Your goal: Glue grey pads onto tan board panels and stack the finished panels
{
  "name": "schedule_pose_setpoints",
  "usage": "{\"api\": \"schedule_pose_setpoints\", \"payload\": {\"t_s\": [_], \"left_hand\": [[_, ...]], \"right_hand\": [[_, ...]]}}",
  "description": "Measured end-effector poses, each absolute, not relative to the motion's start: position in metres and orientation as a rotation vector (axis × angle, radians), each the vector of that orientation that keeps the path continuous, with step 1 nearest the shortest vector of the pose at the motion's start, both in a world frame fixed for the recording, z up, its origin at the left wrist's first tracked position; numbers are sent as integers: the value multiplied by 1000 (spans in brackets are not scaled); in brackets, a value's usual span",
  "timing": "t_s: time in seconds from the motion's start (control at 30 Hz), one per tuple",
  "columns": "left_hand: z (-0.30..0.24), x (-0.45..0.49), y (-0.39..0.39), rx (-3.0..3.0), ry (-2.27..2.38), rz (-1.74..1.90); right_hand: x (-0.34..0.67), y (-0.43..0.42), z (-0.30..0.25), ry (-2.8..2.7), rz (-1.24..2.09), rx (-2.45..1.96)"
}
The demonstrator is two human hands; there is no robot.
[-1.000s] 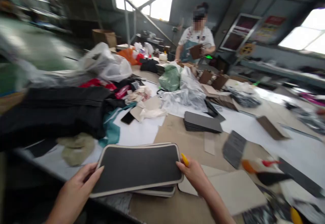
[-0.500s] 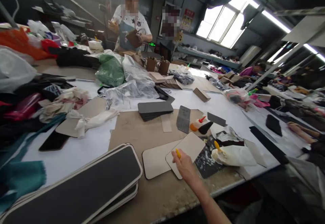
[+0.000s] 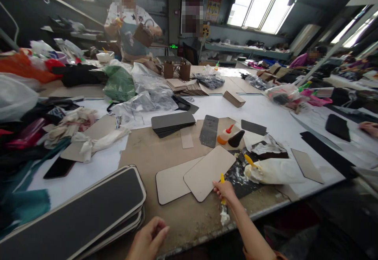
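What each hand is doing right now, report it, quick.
Left hand: half-open, fingers loosely curled, nothing visible in it.
Right hand: closed, holding a yellow-handled tool with white paste on its lower end.

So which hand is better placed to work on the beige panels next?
Probably the right hand: it holds the yellow-handled tool near the upper beige panel, while the left hand is nearer the dark-faced panels.
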State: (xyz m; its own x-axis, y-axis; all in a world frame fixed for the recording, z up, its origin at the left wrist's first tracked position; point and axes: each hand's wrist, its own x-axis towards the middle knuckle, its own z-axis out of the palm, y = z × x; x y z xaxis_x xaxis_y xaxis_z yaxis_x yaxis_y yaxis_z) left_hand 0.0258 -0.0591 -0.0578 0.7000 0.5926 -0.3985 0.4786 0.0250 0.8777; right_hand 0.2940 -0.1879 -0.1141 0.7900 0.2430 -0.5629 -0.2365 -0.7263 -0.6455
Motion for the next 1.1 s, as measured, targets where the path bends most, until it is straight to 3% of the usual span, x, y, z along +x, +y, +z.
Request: {"api": "schedule_pose_setpoints", "payload": {"t_s": [0.37, 0.63, 0.9, 1.1], "left_hand": [[-97, 104, -57, 763, 1213, 215], [-105, 111, -45, 976, 1404, 259], [-126, 114, -53, 1789, 1537, 268], [-116, 123, -60, 1775, 1628, 190]], "right_hand": [[255, -179, -83, -282, 1017, -1901], [355, -296, -18, -381, 171, -2173], [402, -324, -21, -541, -48, -2408], [424, -332, -49, -939, -190, -2361]]}}
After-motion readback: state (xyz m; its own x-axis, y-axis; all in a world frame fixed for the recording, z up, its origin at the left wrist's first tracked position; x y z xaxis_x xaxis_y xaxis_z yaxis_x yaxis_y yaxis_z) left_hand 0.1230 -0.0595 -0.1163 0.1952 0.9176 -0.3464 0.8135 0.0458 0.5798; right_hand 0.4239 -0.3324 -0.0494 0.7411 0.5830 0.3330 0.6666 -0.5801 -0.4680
